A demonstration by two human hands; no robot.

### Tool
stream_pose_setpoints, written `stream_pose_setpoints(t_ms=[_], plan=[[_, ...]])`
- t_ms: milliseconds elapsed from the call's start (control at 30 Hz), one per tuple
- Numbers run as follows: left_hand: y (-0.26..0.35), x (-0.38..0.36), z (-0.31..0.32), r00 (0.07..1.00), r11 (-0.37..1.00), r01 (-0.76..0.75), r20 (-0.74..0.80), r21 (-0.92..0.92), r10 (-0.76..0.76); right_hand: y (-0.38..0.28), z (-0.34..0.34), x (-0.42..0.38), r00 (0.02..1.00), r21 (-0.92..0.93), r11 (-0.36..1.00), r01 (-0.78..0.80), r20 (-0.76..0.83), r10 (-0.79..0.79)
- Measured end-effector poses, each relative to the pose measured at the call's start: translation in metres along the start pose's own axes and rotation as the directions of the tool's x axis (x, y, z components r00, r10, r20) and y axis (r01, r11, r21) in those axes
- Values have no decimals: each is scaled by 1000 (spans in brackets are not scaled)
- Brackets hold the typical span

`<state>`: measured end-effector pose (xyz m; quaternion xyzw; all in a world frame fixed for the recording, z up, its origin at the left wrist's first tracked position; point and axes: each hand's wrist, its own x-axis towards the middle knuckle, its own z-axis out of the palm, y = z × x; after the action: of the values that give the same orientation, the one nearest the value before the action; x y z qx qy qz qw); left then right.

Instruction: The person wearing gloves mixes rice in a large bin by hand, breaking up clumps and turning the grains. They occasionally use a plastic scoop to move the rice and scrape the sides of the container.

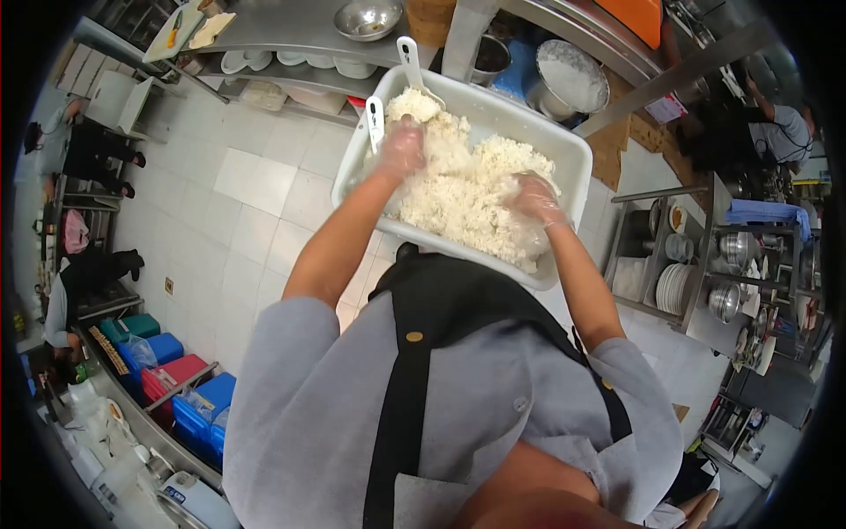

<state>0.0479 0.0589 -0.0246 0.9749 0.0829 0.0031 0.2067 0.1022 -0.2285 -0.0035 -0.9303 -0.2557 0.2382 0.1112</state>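
A large white plastic tub [575, 176] in front of me holds a big mass of cooked white rice [458, 198]. My left hand [404, 148], in a clear plastic glove, is in the rice at the tub's left side, its fingers curled into the grains. My right hand [534, 199], gloved likewise, lies against the rice on the right, fingers apart and partly sunk in it. One white rice paddle [408, 57] leans at the tub's far left corner. Another white paddle [375, 119] stands beside my left hand. Rice hides the paddles' lower ends.
A steel counter [282, 26] behind the tub carries a metal bowl [368, 18]. A steel pot [568, 81] with white contents stands beyond the tub. Racks of plates [675, 288] are at right. Blue and red bins [172, 375] stand at left. Other people work at both sides.
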Motion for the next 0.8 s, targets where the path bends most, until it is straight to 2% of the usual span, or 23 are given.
stream_pose_setpoints(t_ms=[67, 100, 167, 200, 300, 333, 400, 433, 500, 600, 633, 700, 800], plan=[[-1, -20, 4, 963, 990, -137, -229, 36, 141, 13, -11, 9, 992, 157, 980, -125, 11, 125], [5, -31, -3, 950, 987, -156, -279, -38, 139, 29, -4, 22, 998, 267, 961, -68, 4, 69], [21, -61, -17, 922, 963, -197, -368, -185, 118, 21, -5, 36, 995, 120, 989, -91, -32, 96], [22, -75, -16, 909, 958, -212, -398, -192, 121, 13, -7, 42, 993, 44, 994, -103, -51, 106], [26, -114, -6, 875, 954, -223, -472, -199, 106, -37, -34, 64, 955, 26, 999, -19, 297, 10], [27, -120, -2, 883, 959, -191, -463, -209, 75, -36, -28, 81, 967, -6, 992, 127, 224, -123], [30, -132, 5, 897, 965, -123, -443, -233, 7, -26, 6, 121, 914, -93, 911, 401, 99, -393], [31, -133, 9, 893, 960, -108, -449, -259, -20, -24, 20, 132, 939, 91, 949, 302, 143, -313], [33, -126, 12, 880, 948, -83, -469, -308, -75, -33, 29, 144, 947, 415, 908, 49, 269, -174], [36, -129, 14, 876, 983, -55, -481, -173, -36, -63, 19, 145, 841, 398, 917, -37, 508, -187], [34, -130, 14, 891, 974, -51, -450, -223, -56, -63, 31, 147, 828, 310, 950, 14, 529, -185], [26, -126, 17, 886, 956, -168, -462, -241, 39, -66, 45, 162, 818, 127, 983, 131, 546, -180], [23, -126, 21, 859, 945, -263, -493, -196, 136, -84, 24, 115, 868, 575, 818, 17, 397, -298]])
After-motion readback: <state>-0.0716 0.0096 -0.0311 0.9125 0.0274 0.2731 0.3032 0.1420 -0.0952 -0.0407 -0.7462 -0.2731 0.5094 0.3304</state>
